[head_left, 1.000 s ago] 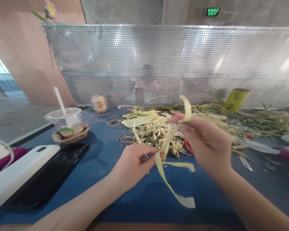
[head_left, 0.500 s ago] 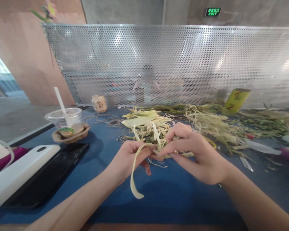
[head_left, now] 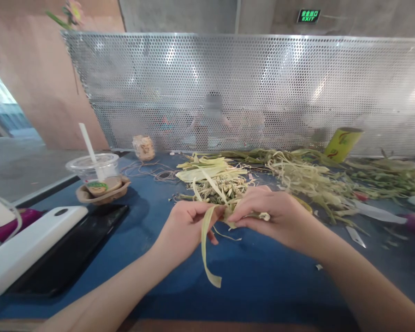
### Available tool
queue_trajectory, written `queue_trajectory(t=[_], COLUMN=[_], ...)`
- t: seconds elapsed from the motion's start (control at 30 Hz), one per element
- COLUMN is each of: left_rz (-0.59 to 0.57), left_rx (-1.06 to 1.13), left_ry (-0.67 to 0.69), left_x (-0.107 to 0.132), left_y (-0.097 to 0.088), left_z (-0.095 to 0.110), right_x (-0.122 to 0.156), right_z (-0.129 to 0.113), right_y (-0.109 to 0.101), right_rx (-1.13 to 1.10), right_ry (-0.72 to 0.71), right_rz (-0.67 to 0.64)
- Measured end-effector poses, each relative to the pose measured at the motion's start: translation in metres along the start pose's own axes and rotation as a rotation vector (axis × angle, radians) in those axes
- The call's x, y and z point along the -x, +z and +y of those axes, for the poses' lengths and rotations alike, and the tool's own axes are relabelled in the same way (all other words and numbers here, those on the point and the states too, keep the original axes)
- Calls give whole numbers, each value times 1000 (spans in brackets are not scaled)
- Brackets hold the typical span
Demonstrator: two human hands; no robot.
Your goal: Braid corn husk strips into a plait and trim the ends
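A long, pale leaf strip [head_left: 205, 249] is held between the left hand [head_left: 186, 226] and the right hand [head_left: 280, 217]. Both hands are closed on it. It is pinched by the fingers and thumb of each hand, and the two hands are kept very close together. The loose end of the strip is left hanging down below the left hand, and its curled tip is seen low over the blue counter [head_left: 263, 281].

Just behind the hands, a small heap of cut plant bits [head_left: 221, 186] is piled on the counter. More long stalks [head_left: 307, 177] are spread out to the right, and a yellow cup [head_left: 342, 143] is tipped over behind them.

To the left, a clear cup with a straw [head_left: 93, 168] is set in a brown holder. Nearer, a white box [head_left: 31, 246] is laid partly on a flat black thing [head_left: 79, 244]. A roll of string [head_left: 143, 147] is stood at the back. The far edge of the counter is closed off by a metal screen full of holes [head_left: 228, 83].
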State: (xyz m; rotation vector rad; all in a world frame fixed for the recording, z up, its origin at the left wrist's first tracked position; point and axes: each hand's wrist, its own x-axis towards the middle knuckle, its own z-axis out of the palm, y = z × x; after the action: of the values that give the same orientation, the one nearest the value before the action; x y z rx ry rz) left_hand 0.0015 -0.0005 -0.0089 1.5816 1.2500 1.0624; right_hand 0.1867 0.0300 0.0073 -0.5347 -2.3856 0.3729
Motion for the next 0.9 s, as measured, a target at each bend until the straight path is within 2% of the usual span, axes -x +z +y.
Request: queue_trajectory(t=[0.23,0.37,0.5,0.57,0.83,0.9], left_rz=[-11,-21,-20,-11,4,16], left_rx=[-79,-88,-95,-110,-313,-408], left_ry=[30,44,23,21,149,217], left_x=[1,1,1,2,2,2], left_y=[2,1,1,1,2,1], left_z=[-1,-3,-3,-4,-7,-9], right_x=[-3,0,1,1,-1,1], right_z=[2,4,3,2,-4,-6], right_y=[6,5,3,4,10,9], right_rx=[86,153,246,295,343,342], right_ry=[125,65,15,-1,37,52], right_rz=[14,38,-71,-81,-66,-66])
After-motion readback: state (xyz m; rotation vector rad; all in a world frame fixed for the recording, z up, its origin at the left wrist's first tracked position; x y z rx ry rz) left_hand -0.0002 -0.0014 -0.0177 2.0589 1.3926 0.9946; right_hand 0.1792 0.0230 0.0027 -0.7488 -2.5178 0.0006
